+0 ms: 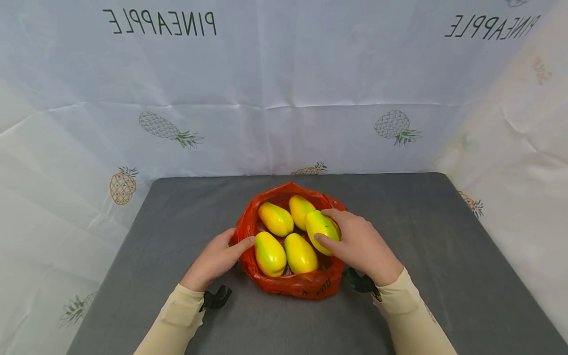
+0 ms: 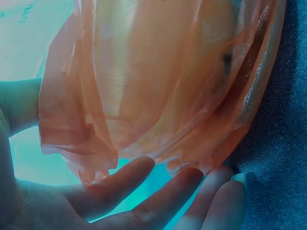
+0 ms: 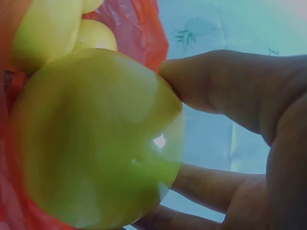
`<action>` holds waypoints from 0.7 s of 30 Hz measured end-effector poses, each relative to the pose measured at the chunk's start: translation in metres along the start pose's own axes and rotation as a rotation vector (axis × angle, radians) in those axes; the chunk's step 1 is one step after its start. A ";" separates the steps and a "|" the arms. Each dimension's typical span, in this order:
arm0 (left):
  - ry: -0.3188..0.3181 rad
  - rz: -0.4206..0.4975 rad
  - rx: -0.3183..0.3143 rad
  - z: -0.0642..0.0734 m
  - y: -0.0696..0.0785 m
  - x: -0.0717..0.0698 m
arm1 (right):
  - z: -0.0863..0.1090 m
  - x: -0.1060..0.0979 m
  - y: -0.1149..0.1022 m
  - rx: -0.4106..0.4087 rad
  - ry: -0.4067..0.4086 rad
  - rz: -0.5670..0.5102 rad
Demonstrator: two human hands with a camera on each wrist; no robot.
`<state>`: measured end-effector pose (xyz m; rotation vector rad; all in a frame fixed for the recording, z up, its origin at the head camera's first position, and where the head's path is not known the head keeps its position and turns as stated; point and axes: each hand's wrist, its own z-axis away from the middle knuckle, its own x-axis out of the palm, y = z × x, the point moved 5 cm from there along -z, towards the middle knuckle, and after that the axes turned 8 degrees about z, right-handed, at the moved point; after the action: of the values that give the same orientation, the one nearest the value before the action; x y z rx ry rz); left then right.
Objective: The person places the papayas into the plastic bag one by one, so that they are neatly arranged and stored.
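A red plastic bag [image 1: 306, 291] stands wide open on the table, with several yellow-green mangoes [image 1: 301, 254] inside. At its left rim my left hand [image 1: 219, 259] holds the bag, thumb over the edge and fingers outside. The left wrist view shows these fingertips [image 2: 192, 177] against the thin plastic [image 2: 139, 72]. My right hand [image 1: 361, 241] grips one mango [image 1: 321, 228] at the bag's right side, raised over the rim. In the right wrist view this mango [image 3: 100, 139] sits between thumb and fingers, with other mangoes [image 3: 48, 36] behind it.
The dark grey table [image 1: 186, 212] reaches back to a white cloth [image 1: 275, 138] printed with pineapples. Cloth also hangs at the left and right sides. Black straps [image 1: 217, 298] are on both wrists, at the sleeve cuffs.
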<state>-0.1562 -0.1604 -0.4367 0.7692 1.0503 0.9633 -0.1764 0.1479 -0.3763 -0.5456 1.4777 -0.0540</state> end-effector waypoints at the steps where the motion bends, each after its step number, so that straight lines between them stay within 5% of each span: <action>1: 0.002 -0.002 -0.001 0.000 0.000 0.000 | -0.001 0.001 0.000 -0.001 -0.005 0.002; 21: 0.003 0.009 0.029 0.001 0.000 0.003 | -0.005 0.012 0.002 0.000 -0.076 0.031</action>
<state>-0.1549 -0.1576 -0.4376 0.7970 1.0665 0.9587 -0.1803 0.1442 -0.3879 -0.5195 1.4114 -0.0089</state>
